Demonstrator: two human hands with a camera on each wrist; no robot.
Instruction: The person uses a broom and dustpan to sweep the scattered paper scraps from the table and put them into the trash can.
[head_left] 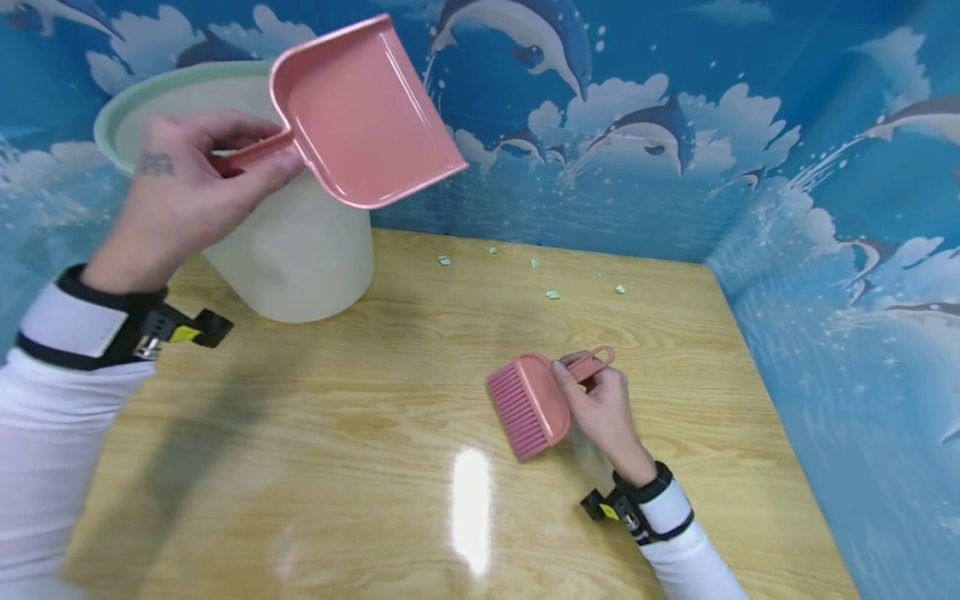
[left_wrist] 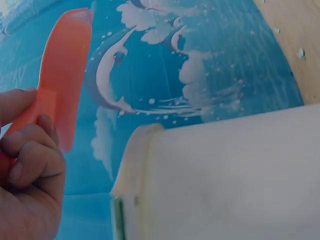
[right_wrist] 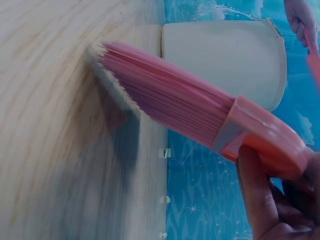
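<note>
While the left grip [head_left: 193, 179] holds a dustpan [head_left: 366, 117], the right grip [head_left: 606, 412] pinches a brush [head_left: 546, 398].

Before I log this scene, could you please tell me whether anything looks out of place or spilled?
Yes: small pale scraps lie scattered on the wooden table, right of the bin and near the wall in the head view. Strewn loosely, they look like litter. The dustpan and brush show no obvious damage.
</note>
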